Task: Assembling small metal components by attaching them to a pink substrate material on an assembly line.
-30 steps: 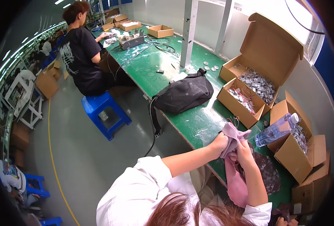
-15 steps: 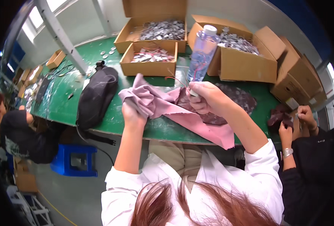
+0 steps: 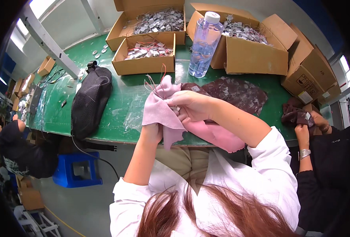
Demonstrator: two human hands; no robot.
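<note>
A pale pink cloth [image 3: 163,114] drapes over my left hand [image 3: 153,132], which is closed on it from below; most of those fingers are hidden. My right hand [image 3: 192,104] presses against the cloth, its fingers pinching a small pale part [image 3: 175,108] that is mostly covered. Thin red and grey wires [image 3: 156,85] stick up beyond the cloth from between the hands. A brighter pink end of fabric [image 3: 214,135] hangs at the table edge below my right forearm. Behind it lies a stained dark brown cloth [image 3: 238,93] on the green table [image 3: 129,85].
A small carton [image 3: 143,65] and larger cartons [image 3: 258,55] of wired metal parts stand at the back, beside a clear water bottle [image 3: 204,45]. A black mesh bag [image 3: 92,98] lies left. A co-worker's hands [image 3: 311,126] hold brown cloth at right; another person [image 3: 24,146] sits far left.
My right hand has brought the small wired part down and left to the cloth. The cloth now spreads over my left hand. The view has shifted slightly.
</note>
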